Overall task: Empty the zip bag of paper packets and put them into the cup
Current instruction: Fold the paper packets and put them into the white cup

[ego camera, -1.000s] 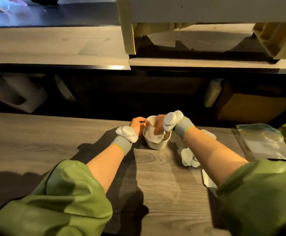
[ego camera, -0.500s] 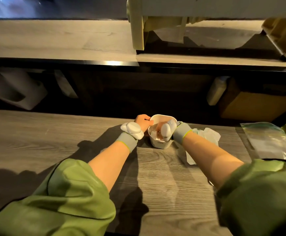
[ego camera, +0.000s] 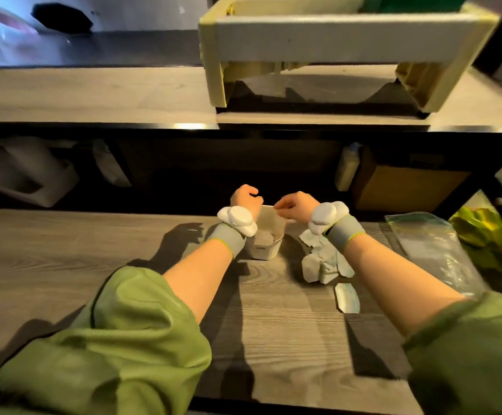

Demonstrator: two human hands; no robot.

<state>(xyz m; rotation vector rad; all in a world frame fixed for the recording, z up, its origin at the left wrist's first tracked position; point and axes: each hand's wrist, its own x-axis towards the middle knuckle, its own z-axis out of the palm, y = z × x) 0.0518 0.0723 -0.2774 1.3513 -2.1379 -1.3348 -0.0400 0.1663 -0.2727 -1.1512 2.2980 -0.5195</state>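
- The left hand (ego camera: 245,200) is stretched forward with its fingers curled over the far left rim of the cup (ego camera: 266,251), gripping it.
- The right hand (ego camera: 296,206) reaches to the cup's far right rim with fingers and thumb drawn close together. Whether they pinch the rim, a packet or nothing cannot be told.
- Each wrist carries a grey band with a white pod (ego camera: 239,220) on the back, and both forearms are bare, with green sleeves (ego camera: 118,339) pushed up to the elbows.
- The white cup stands upright on the wooden counter (ego camera: 109,253) between the two wrists, with pale paper showing inside.
- A heap of paper packets (ego camera: 321,262) lies just right of the cup, partly under the right forearm, and a single packet (ego camera: 347,298) lies nearer the person.
- The clear zip bag (ego camera: 435,253) lies flat on the counter, further right.
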